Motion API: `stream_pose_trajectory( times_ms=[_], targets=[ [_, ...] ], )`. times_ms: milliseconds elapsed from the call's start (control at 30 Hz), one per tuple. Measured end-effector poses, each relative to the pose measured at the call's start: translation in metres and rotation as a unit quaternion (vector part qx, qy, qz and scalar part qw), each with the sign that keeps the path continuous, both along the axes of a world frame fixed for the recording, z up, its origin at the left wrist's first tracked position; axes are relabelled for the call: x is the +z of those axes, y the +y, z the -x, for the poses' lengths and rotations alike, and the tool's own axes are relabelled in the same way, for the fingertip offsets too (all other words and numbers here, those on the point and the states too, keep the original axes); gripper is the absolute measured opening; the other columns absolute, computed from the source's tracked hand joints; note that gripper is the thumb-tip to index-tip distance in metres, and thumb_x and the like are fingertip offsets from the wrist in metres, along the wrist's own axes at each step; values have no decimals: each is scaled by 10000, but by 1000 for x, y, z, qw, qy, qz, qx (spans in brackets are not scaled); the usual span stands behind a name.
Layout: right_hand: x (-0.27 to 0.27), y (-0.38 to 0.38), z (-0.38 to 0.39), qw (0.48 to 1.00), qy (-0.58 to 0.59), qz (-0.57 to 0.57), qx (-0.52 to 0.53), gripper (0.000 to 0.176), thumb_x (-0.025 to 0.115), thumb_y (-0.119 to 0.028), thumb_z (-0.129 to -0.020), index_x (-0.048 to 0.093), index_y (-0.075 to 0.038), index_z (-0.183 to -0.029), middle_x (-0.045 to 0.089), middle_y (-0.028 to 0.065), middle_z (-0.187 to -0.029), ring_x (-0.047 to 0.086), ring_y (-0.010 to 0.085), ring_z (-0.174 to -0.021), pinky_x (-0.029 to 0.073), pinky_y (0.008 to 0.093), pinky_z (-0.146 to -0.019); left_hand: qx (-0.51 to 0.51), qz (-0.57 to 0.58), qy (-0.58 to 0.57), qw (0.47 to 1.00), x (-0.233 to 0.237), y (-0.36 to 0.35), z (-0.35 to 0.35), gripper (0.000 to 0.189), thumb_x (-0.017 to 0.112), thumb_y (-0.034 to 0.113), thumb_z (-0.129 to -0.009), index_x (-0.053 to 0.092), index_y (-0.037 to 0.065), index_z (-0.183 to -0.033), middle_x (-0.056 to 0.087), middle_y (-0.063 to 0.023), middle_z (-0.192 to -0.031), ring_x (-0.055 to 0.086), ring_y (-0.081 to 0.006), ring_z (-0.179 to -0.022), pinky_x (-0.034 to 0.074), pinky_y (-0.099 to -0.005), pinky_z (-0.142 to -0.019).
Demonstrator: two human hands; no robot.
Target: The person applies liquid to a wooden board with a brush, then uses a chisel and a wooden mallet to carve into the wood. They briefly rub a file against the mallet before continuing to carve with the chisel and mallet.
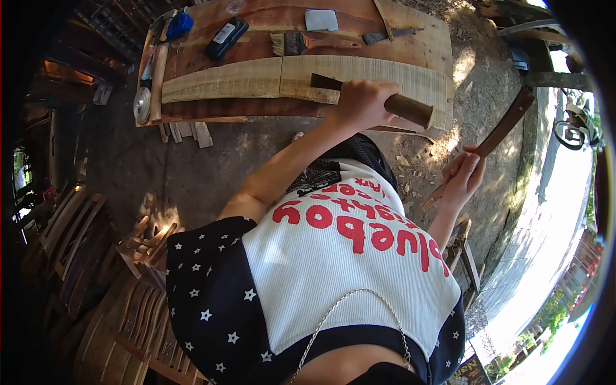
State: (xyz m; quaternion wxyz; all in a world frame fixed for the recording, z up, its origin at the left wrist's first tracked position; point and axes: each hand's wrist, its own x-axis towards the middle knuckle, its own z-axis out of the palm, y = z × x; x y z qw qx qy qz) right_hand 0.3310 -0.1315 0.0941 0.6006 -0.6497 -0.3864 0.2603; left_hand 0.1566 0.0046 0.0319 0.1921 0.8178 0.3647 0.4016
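My left hand (364,104) is wrapped around a chisel (410,110), whose dark flat blade points left and whose thick round wooden handle sticks out to the right. It is over a long pale wooden board (224,79) on the workbench (423,38). Whether the blade touches the board, I cannot tell. Off the bench's front right corner, my right hand (463,174) grips a long dark wooden bar (507,123), tilted up to the right. The bar and the chisel are apart.
Across the bench's back lie a blue tape measure (180,25), a dark device (226,38), a brush (295,44), a pale square block (321,20) and a flat metal tool (391,35). A round metal disc (142,106) is at the left edge. Wooden chair parts (138,321) stand lower left.
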Motion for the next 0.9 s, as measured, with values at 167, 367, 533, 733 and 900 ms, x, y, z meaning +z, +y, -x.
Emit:
stream_pose_trajectory(
  times_ms=[167,367,533,733,900],
  targets=[
    [15,16,-19,999,15,-32,-20,267,378,-290,-992,483,-44,-977,362,-28,-557,311,35,-387,250,195,-330,67,12,-56,996,14,18,-3,197,744,252,-658,606,121,-709,604,-37,-630,621,-225,-571,465,-340,-501],
    [20,34,-21,1000,-1,-20,18,261,387,-288,-990,487,-47,-977,364,-31,-572,314,24,-406,261,187,-335,115,-19,-97,988,26,33,5,388,775,420,-688,618,71,-759,614,-52,-641,614,-180,-563,465,-309,-516],
    [21,46,-13,999,-20,-6,47,245,407,-272,-985,498,-45,-975,371,-34,-579,329,21,-421,282,183,-339,27,73,-46,996,43,56,42,569,723,573,-663,666,56,-894,612,-65,-663,643,-226,-646,512,-349,-560],
    [19,53,6,999,-29,-4,45,235,448,-265,-969,522,-43,-946,374,-38,-563,341,18,-426,288,184,-341,29,208,-93,973,78,76,85,364,699,348,-802,546,47,-667,476,1,-518,496,-106,-448,376,-303,-449],
    [12,58,16,999,-13,3,41,238,475,-283,-959,529,-51,-958,379,-40,-556,343,19,-425,294,182,-359,31,175,-175,968,68,68,88,349,691,330,-810,547,46,-669,475,5,-525,480,-103,-446,364,-300,-442]
  ],
)
